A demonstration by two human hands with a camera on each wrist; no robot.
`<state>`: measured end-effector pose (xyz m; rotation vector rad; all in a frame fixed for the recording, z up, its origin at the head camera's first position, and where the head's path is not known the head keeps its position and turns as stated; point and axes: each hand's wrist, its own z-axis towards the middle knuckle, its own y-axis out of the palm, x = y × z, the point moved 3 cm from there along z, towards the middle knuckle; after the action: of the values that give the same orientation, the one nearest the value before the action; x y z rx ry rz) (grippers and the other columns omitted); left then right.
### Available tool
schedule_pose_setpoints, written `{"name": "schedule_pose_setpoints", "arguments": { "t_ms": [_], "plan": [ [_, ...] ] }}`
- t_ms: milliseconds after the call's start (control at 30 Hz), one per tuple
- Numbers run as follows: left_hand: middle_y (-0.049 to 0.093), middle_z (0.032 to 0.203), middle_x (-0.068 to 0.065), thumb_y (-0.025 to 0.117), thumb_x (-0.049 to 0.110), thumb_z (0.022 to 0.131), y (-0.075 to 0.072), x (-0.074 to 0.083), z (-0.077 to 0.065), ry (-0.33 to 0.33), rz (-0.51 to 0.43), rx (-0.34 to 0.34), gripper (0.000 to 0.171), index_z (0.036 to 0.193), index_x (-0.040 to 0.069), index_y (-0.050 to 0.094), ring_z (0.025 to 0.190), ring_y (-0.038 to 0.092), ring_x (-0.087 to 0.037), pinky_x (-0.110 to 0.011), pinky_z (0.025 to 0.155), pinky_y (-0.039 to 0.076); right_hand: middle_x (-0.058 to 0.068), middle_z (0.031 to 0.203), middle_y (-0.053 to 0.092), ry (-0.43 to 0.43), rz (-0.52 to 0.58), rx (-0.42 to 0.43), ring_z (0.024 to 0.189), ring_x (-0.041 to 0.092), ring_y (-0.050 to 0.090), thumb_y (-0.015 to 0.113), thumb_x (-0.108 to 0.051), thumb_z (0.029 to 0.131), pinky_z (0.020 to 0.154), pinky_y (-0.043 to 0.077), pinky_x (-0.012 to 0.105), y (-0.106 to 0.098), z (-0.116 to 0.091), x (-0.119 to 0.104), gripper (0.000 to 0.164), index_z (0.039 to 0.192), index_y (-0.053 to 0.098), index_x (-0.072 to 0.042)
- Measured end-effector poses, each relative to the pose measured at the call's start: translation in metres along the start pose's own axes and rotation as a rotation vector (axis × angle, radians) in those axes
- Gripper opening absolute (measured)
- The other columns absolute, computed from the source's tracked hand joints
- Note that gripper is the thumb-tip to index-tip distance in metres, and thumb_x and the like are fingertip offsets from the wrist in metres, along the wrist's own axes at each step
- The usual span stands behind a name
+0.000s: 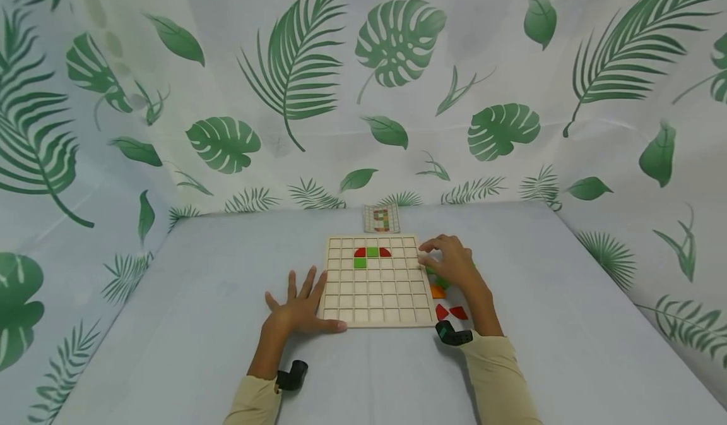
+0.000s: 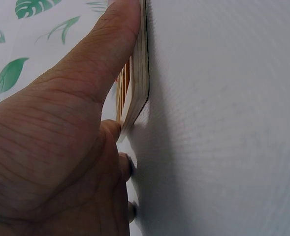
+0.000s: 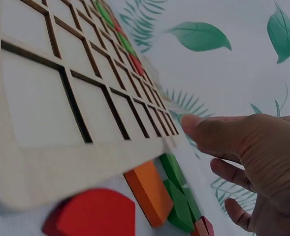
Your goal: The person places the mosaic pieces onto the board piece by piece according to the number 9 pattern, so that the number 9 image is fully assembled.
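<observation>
A wooden grid board (image 1: 392, 323) lies flat on the table. In its upper rows sit two red rounded pieces (image 1: 360, 252) and two green squares (image 1: 372, 252). My left hand (image 1: 298, 311) is spread at the board's lower left corner, fingers at the left side and thumb along the front edge; in the left wrist view the thumb (image 2: 110, 44) lies against the rim. Over the board's right edge, my right hand (image 1: 454, 262) has thumb and index finger bent toward each other with a gap. No piece shows between them.
Loose pieces lie right of the board: red ones (image 1: 458, 312), an orange one (image 3: 150, 191) and green ones (image 3: 180, 209), partly under the right hand and forearm. A small card with a coloured grid pattern (image 1: 382, 218) stands behind the board, near the leaf-print cloth wall (image 1: 318, 160).
</observation>
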<state>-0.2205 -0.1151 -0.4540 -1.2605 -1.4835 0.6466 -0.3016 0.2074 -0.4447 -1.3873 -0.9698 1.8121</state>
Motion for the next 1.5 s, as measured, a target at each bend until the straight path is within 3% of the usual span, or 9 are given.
{"name": "schedule_pose_setpoints", "arguments": {
  "t_ms": [333,800,1500],
  "plan": [
    [0.001,0.166,-0.009,0.071,0.070,0.072,0.001,0.002,-0.001,0.002,-0.005,0.008,0.117,0.159,0.020,0.012,0.149,-0.010,-0.046,-0.085,0.100,0.001,0.012,0.116,0.068,0.069,-0.014,-0.100,0.117,0.036,0.051,0.073,-0.026,0.088,0.093,0.035,0.068,-0.001,-0.005,0.017,0.024,0.107,0.073,-0.012],
    [-0.002,0.166,-0.009,0.070,0.071,0.072,0.002,-0.001,0.000,0.007,-0.004,0.005,0.118,0.159,0.020,0.010,0.149,-0.012,-0.046,-0.085,0.099,0.000,0.012,0.111,0.069,0.034,0.017,-0.071,0.099,0.028,0.053,0.078,-0.024,0.084,0.083,0.037,0.059,-0.006,-0.013,0.025,0.022,0.101,0.076,-0.011],
    [-0.002,0.166,-0.009,0.070,0.072,0.071,0.004,-0.003,0.002,0.018,-0.009,0.008,0.119,0.159,0.020,0.009,0.149,-0.012,-0.047,-0.085,0.098,-0.001,0.015,0.117,0.066,0.060,-0.064,-0.086,0.116,0.037,0.051,0.074,-0.022,0.088,0.090,0.037,0.067,0.006,-0.005,0.024,0.023,0.108,0.073,-0.010]
  ]
}}
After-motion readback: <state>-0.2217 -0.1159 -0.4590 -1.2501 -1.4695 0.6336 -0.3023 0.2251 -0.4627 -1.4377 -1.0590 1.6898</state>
